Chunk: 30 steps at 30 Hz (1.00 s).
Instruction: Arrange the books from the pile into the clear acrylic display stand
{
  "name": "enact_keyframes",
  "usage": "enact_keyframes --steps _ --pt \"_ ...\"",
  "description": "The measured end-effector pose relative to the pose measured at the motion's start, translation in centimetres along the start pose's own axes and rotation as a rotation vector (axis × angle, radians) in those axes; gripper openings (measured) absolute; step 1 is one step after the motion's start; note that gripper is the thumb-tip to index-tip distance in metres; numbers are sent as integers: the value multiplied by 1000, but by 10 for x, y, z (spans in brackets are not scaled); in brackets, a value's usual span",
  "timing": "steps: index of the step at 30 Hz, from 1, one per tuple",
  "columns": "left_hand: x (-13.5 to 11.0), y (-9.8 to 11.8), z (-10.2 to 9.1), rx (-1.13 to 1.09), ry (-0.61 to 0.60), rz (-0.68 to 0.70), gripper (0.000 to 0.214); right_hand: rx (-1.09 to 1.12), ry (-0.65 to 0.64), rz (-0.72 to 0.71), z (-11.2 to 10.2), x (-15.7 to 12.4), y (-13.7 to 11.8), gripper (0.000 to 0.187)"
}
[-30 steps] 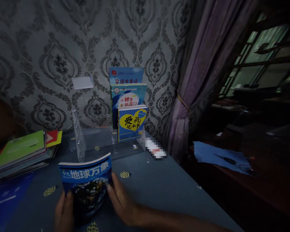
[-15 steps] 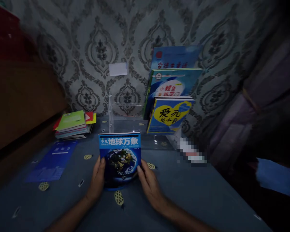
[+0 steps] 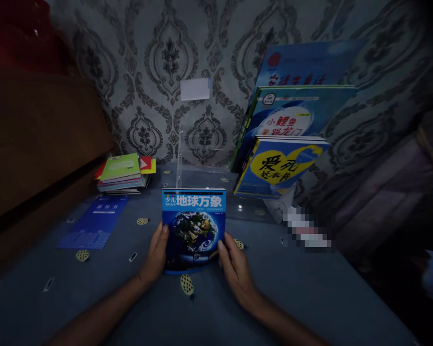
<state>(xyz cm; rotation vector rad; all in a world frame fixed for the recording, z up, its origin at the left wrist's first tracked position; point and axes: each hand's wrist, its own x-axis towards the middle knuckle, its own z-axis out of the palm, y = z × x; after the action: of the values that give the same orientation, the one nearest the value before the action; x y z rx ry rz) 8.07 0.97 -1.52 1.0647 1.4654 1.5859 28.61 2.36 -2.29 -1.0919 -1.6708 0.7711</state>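
Observation:
A blue book with a globe on its cover (image 3: 194, 226) stands nearly upright on the blue tablecloth (image 3: 292, 288), in front of a clear acrylic book stand (image 3: 202, 175). My left hand (image 3: 155, 257) grips the book's left edge and my right hand (image 3: 235, 266) grips its right edge, thumbs on the cover. Three blue books (image 3: 285, 139) lean in the right half of the stand, stepped one behind the other. The stand's left half holds nothing.
A stack of coloured books (image 3: 124, 174) lies at the back left. A blue leaflet (image 3: 94, 222) lies flat near it. A brown wooden panel (image 3: 36, 139) rises on the left, patterned wallpaper behind, a purple curtain (image 3: 393, 192) at right.
The book has been turned upright and carried forward toward the stand. My view has swung left and closer, so the stand and its books look larger.

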Motion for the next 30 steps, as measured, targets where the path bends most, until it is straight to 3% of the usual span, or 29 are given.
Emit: enact_keyframes --steps 4,8,13,18,25,30 --pt "-1 7 0 21 -5 -27 51 18 -27 -8 0 0 -4 41" --pt "-5 13 -1 16 -128 18 70 14 14 -44 1 -1 -6 42" --pt "1 15 3 29 -131 61 82 -10 66 -82 -10 7 -12 43" --pt "16 17 19 38 -180 98 84 -13 83 -103 -20 15 -7 43" --pt "26 3 31 70 -199 102 78 -27 77 -117 -24 16 4 42" --pt "40 15 35 170 -246 217 75 -31 85 -130 -32 28 -2 39"
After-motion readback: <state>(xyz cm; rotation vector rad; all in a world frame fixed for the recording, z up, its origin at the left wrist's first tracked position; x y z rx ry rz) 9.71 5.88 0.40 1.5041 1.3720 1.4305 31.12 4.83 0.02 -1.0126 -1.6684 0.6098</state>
